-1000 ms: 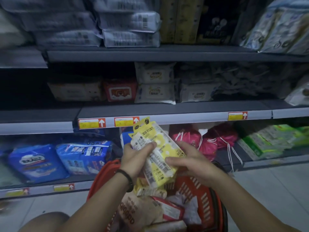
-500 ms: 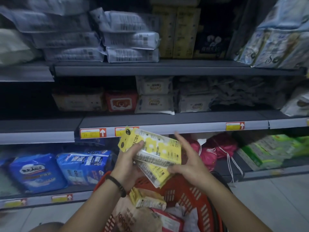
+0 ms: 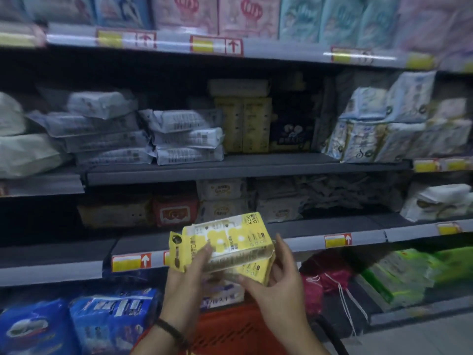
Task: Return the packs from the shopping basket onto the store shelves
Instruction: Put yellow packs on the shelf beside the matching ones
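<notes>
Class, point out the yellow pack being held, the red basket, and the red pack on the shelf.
Yellow plastic-wrapped pack (image 3: 230, 239): head view, top face.
Red plastic shopping basket (image 3: 230, 326): head view, slatted wall.
Red rectangular shelf pack (image 3: 175, 211): head view, front label.

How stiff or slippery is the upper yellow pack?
Probably firm: the upper yellow pack holds a blocky shape, left hand pinching one end, likely light. Its glossy wrap may slip on the lower yellow pack in the right hand.
</notes>
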The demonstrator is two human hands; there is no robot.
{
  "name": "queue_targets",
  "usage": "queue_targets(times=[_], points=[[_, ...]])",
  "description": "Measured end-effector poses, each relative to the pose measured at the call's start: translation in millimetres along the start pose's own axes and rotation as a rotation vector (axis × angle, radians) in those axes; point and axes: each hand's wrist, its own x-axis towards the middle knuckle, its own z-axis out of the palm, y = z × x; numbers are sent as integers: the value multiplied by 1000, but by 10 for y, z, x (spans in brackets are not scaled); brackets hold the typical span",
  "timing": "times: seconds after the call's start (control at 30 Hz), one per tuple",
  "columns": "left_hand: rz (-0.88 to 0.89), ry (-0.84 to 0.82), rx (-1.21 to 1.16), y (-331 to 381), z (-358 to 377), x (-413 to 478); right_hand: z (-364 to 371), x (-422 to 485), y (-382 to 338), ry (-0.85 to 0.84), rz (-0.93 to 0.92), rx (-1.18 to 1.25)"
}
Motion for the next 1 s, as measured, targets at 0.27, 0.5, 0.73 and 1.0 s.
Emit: queue_targets(times=[0.27, 0.5, 0.73, 1.0], points=[[425, -57, 284, 788, 605, 263, -359, 722, -824, 45, -226, -47], [696, -72, 652, 1305, 1196, 909, -614, 1833, -1393, 62, -342, -207], [685, 14, 846, 1363, 1604, 1635, -717, 2913, -1416, -53, -297, -470], [461, -7, 1162, 1325, 1627, 1822, -658, 3213, -1137, 5, -165, -733]])
